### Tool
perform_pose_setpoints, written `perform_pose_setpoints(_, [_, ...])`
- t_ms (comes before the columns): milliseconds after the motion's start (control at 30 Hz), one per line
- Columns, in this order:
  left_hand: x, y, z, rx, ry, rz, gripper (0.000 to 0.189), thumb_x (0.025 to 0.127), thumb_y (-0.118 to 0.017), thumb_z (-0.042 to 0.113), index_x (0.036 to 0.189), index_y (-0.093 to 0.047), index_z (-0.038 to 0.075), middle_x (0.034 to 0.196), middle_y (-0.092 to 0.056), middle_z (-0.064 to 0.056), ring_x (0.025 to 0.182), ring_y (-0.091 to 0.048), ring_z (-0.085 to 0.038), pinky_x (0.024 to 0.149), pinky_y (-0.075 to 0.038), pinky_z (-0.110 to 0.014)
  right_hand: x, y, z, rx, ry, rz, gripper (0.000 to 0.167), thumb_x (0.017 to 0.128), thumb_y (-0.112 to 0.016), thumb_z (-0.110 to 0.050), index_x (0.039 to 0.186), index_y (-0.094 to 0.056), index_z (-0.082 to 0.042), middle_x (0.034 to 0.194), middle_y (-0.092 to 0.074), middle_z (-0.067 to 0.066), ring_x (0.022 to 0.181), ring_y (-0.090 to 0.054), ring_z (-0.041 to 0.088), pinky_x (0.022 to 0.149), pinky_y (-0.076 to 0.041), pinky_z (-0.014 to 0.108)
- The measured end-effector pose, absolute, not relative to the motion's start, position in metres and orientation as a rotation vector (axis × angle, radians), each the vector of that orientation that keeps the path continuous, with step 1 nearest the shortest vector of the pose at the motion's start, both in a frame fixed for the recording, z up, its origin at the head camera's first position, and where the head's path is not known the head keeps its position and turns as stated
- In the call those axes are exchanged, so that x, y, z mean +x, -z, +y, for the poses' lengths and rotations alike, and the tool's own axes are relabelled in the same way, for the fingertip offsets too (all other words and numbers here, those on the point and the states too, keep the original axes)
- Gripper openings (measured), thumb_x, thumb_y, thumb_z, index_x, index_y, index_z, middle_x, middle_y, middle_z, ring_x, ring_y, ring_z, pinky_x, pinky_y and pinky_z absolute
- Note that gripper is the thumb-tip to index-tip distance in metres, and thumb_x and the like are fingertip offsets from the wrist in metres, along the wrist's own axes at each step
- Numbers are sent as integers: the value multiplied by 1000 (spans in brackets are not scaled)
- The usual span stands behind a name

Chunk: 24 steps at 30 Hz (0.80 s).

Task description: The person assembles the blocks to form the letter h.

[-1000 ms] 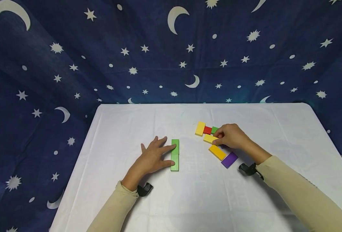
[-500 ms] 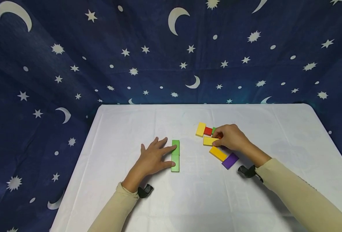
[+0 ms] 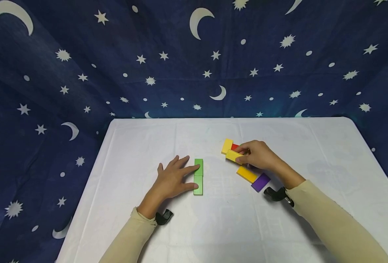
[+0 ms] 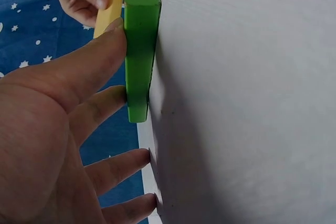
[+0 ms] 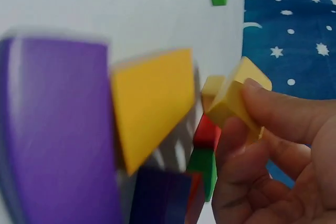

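Note:
Two light green blocks, a far one (image 3: 198, 167) and a near one (image 3: 198, 187), lie end to end on the white table. My left hand (image 3: 169, 180) rests beside them with fingers spread, forefinger touching the far block and thumb the near one. Between thumb and fingers, my right hand (image 3: 259, 157) pinches a yellow block (image 3: 233, 156), which appears tilted in the right wrist view. Just beyond it lie another yellow block (image 3: 227, 145) and a red block (image 3: 234, 147). A darker green block (image 5: 207, 169), hidden by my right hand in the head view, shows in the right wrist view.
Nearer me than the right hand lie an orange-yellow block (image 3: 247, 174) and a purple block (image 3: 261, 182). A dark blue block (image 5: 160, 195) shows low in the right wrist view. Behind the table hangs a blue star-patterned cloth (image 3: 167, 73).
My right hand has moved a little left, bringing the pinched yellow block closer to the other yellow one and covering the darker green block. The left hand stays put on the light green blocks.

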<state>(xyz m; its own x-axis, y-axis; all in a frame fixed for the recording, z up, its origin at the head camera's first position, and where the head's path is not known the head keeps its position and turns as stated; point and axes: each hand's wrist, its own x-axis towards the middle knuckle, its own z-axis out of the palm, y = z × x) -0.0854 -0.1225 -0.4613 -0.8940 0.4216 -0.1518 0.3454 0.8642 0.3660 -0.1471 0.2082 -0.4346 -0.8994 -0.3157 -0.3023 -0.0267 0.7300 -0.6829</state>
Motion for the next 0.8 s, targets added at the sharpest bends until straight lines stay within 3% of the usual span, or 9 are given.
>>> perform_pose_setpoints(267, [-86, 464, -124, 591, -506, 2827, 66, 84, -73, 65, 144, -56, 44, 163, -40, -2, 153, -31, -36, 106, -20, -84, -150, 439, 183, -82, 1267, 2312, 33, 90, -78, -26, 116, -65, -9, 101, -62, 12, 81, -72, 25, 71, -60, 35])
perform_pose_setpoints(533, [-87, 464, -124, 585, -510, 2811, 67, 84, -73, 65, 145, -56, 44, 163, -39, -2, 154, -30, -37, 105, -20, -84, -156, 437, 150, 19, 1414, 2240, 35, 88, -80, -25, 115, -65, -9, 97, -63, 8, 88, -67, 28, 74, -61, 37])
perform_pose_setpoints(800, [-88, 464, -126, 605, -506, 2807, 68, 84, -73, 65, 146, -54, 45, 164, -39, -2, 153, -30, -37, 105, -20, -84, -161, 440, 126, 60, 1548, 2156, 35, 87, -81, -23, 114, -66, -6, 90, -69, 2, 85, -68, 22, 75, -60, 35])
